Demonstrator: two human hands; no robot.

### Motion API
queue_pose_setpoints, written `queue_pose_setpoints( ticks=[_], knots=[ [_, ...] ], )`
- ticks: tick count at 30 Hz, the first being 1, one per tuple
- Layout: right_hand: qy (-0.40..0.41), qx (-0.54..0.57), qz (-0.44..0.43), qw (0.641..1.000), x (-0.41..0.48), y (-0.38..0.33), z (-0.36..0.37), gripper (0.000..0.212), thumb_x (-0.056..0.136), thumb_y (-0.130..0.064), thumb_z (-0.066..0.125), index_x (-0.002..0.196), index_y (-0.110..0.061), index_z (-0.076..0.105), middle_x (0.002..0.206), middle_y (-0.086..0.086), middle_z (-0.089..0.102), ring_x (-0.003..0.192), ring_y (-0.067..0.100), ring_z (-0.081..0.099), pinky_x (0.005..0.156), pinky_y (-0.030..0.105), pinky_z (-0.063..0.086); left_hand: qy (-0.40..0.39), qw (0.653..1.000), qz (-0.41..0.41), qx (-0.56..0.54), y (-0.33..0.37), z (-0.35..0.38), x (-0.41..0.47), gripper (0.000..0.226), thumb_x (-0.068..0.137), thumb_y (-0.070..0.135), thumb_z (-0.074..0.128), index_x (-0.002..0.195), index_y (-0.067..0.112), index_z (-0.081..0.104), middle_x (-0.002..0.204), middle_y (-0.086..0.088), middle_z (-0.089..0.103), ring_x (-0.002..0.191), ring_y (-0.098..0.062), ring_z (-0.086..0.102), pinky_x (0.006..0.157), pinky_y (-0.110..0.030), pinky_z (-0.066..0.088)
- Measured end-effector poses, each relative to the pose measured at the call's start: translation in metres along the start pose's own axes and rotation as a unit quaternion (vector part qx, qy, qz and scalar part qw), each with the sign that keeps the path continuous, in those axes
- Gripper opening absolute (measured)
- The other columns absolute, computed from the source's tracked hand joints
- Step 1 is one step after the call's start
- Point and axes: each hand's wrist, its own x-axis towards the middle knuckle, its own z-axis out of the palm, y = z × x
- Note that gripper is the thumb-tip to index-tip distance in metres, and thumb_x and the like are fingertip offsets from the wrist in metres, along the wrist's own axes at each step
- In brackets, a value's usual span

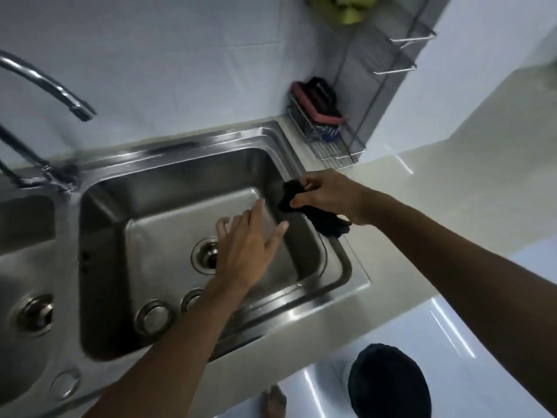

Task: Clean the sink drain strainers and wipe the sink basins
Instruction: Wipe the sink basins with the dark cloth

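Note:
A steel double sink fills the view. In the right basin (156, 236) the drain (206, 254) lies partly under my left hand (250, 245), which hovers over it with fingers spread and straight. My right hand (328, 194) grips a black cloth (327, 223) at the basin's right rim. Two round strainers (153, 316) (190, 298) lie against the near wall of the right basin. The left basin (18, 224) shows its own drain (35, 315).
A curved faucet (60, 92) arches over the divider at upper left. A wire rack (328, 137) with sponges stands on the counter behind the sink's right corner. Pale counter (452, 182) extends to the right. A dark round object (388, 384) sits on the floor below.

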Motion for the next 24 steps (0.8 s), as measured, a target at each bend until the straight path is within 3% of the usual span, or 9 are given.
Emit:
queue_pose_setpoints(
  ticks=[5,8,10,14,18,24],
  knots=[
    [0.111,-0.034,0.061,0.991,-0.036,0.066,-0.063,0.019,0.074,-0.035,0.079,0.090,-0.031,0.070,0.089,-0.003,0.074,0.085,0.017,0.070,0.070,0.032,0.056,-0.032,0.995,0.093,-0.011,0.074,0.035,0.017,0.079,0.102,0.073,0.026,0.163,0.023,0.028,0.153,-0.002,0.053,0.141,-0.021,0.048,0.119,-0.049,0.019],
    [0.157,-0.054,0.082,0.983,-0.051,0.096,-0.075,0.023,0.076,-0.031,0.077,0.098,-0.032,0.069,0.089,-0.011,0.070,0.086,0.010,0.064,0.064,0.023,0.046,-0.036,0.992,0.120,-0.008,0.098,0.048,0.020,0.078,0.102,0.072,0.029,0.162,0.023,0.031,0.158,0.000,0.049,0.144,-0.019,0.045,0.120,-0.046,0.018],
    [0.162,-0.077,0.082,0.980,-0.057,0.114,-0.073,0.029,0.079,-0.025,0.075,0.107,-0.031,0.068,0.092,-0.011,0.069,0.089,0.013,0.062,0.064,0.019,0.043,-0.039,0.991,0.130,0.008,0.106,0.054,0.021,0.078,0.101,0.073,0.028,0.161,0.023,0.032,0.158,0.000,0.048,0.144,-0.018,0.043,0.120,-0.045,0.020],
    [0.125,-0.164,0.086,0.975,-0.061,0.146,-0.057,0.042,0.085,-0.013,0.067,0.126,-0.026,0.065,0.120,0.005,0.068,0.111,0.028,0.061,0.086,0.034,0.051,-0.048,0.990,0.132,0.033,0.109,0.059,0.022,0.080,0.101,0.074,0.025,0.162,0.023,0.032,0.160,0.000,0.044,0.146,-0.019,0.040,0.121,-0.046,0.020],
    [0.153,-0.212,0.076,0.962,-0.059,0.161,-0.044,0.043,0.086,-0.012,0.064,0.127,-0.025,0.065,0.126,0.004,0.065,0.112,0.030,0.061,0.078,0.029,0.042,-0.052,0.988,0.135,0.047,0.107,0.062,0.024,0.081,0.100,0.075,0.024,0.161,0.022,0.034,0.161,-0.002,0.043,0.147,-0.021,0.039,0.121,-0.046,0.019],
    [0.160,-0.235,0.064,0.957,-0.058,0.163,-0.042,0.043,0.085,-0.011,0.064,0.127,-0.023,0.065,0.129,0.005,0.065,0.112,0.031,0.061,0.080,0.033,0.045,-0.057,0.988,0.133,0.058,0.104,0.070,0.020,0.082,0.099,0.076,0.022,0.159,0.022,0.036,0.161,-0.001,0.043,0.146,-0.021,0.040,0.119,-0.046,0.024]
  ],
)
